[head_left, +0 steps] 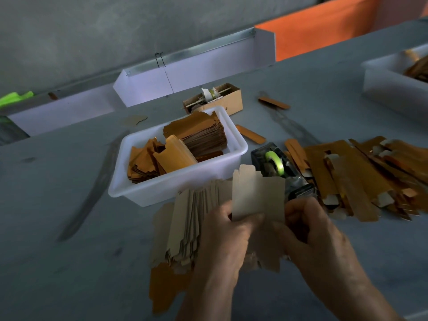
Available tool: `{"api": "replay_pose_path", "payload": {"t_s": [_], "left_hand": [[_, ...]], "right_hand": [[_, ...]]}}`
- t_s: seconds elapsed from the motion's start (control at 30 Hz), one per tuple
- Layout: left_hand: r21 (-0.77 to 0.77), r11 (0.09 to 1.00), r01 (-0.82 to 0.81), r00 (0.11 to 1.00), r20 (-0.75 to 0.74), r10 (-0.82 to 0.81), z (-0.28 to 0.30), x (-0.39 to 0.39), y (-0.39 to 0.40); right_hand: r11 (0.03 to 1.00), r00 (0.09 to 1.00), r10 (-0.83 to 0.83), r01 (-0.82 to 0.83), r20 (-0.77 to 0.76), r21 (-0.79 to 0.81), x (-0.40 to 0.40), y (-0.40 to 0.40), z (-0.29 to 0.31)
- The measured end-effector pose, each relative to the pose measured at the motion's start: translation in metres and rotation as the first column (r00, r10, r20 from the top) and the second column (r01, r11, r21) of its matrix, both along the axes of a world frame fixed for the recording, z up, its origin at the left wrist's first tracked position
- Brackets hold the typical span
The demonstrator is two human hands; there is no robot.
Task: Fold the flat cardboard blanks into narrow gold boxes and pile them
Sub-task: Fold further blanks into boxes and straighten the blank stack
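grey worktop (69, 205) under dim light. just in front of the tape dispenser (276, 167), left hand (222, 237) and right hand (308, 228) both pinch one cardboard blank (257, 195), plain side up. folding seems under way; next, crease it closed, then add it to the gold pile (361, 177) beside the dispenser.

Dim, soft focus, curved wide-angle edges

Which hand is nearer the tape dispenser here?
The right hand. It sits just below the tape dispenser, almost touching its near end. The left hand is farther off to the left, with the held cardboard blank between them.
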State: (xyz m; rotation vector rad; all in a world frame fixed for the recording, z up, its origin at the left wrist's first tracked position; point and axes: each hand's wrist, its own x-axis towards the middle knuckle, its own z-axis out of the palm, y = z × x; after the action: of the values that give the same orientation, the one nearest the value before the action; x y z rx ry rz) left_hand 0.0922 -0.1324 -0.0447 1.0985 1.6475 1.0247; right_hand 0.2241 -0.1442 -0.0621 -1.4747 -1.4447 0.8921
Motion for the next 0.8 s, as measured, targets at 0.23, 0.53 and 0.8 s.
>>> {"api": "replay_pose_path", "payload": {"t_s": [0.23,0.53,0.8], "left_hand": [[-0.053,0.998,0.046,0.998,0.047,-0.043,0.007,0.000,-0.003],[0.001,0.975,0.224,0.974,-0.036,-0.224,0.011,-0.002,-0.006],[-0.142,0.906,0.399,0.917,0.039,-0.398,0.014,-0.004,-0.009]], "right_hand": [[0.979,0.944,0.202,-0.201,-0.261,0.031,-0.010,-0.004,0.007],[0.984,0.960,0.152,-0.169,-0.236,-0.055,-0.006,0.001,0.004],[0.929,0.767,0.032,-0.259,-0.640,-0.264,0.006,0.008,0.006]]}}
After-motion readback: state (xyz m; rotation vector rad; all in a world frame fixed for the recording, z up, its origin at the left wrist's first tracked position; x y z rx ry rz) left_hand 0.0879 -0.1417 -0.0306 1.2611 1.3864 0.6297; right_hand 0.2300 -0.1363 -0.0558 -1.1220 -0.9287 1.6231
